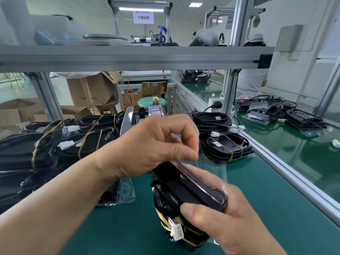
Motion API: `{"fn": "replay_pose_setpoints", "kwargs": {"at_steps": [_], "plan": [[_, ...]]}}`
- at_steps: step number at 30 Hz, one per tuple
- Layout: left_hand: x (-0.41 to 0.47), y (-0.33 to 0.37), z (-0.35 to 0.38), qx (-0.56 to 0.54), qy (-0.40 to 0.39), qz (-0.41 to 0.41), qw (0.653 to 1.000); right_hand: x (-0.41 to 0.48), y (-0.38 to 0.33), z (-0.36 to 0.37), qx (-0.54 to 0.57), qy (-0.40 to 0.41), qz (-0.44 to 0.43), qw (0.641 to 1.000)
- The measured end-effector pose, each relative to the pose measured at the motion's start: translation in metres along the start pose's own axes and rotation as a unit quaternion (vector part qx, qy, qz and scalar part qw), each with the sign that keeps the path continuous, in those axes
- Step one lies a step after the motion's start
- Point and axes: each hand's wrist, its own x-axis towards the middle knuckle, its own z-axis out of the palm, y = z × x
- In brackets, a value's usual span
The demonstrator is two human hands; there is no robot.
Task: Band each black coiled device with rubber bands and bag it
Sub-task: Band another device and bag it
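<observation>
My right hand grips a black coiled device above the green bench, thumb on its near edge. Yellow rubber bands and a white connector show at its lower end. A clear plastic bag lies over the device's upper end. My left hand pinches the bag's edge between thumb and forefinger just above the device.
Banded black devices are piled at the left, and two more lie beyond my hands. Bagged devices lie on the green conveyor at the right behind an aluminium rail. A sealing machine stands behind my hands. A person works far right.
</observation>
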Motion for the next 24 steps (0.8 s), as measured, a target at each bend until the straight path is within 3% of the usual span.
{"fn": "replay_pose_setpoints", "kwargs": {"at_steps": [3, 6, 8, 10, 12, 14, 16, 19, 24], "plan": [[0.005, -0.001, 0.009, -0.009, 0.059, -0.015, 0.998, 0.000, 0.001, 0.004, -0.025, -0.004, 0.006, 1.000], [0.010, -0.001, 0.009, -0.019, 0.064, -0.051, 0.996, 0.000, 0.000, 0.002, -0.017, 0.019, 0.014, 1.000], [0.012, -0.005, -0.002, -0.040, 0.135, -0.089, 0.986, 0.000, -0.001, 0.003, -0.013, 0.040, 0.017, 0.999], [0.008, -0.019, -0.022, -0.111, 0.274, -0.153, 0.943, 0.000, 0.000, 0.004, 0.010, 0.097, 0.014, 0.995], [-0.003, -0.042, -0.034, -0.170, 0.390, -0.231, 0.875, 0.000, 0.005, 0.006, 0.011, 0.158, 0.003, 0.987], [-0.019, -0.073, -0.032, -0.211, 0.457, -0.325, 0.801, 0.002, 0.012, 0.009, 0.007, 0.199, -0.001, 0.980], [-0.032, -0.099, -0.021, -0.251, 0.484, -0.396, 0.738, 0.006, 0.016, 0.014, 0.018, 0.215, 0.000, 0.976], [-0.038, -0.124, -0.007, -0.308, 0.497, -0.447, 0.677, 0.012, 0.018, 0.021, 0.025, 0.221, -0.003, 0.975], [-0.021, -0.137, -0.001, -0.358, 0.507, -0.458, 0.636, 0.014, 0.021, 0.023, 0.032, 0.221, -0.016, 0.975]]}}
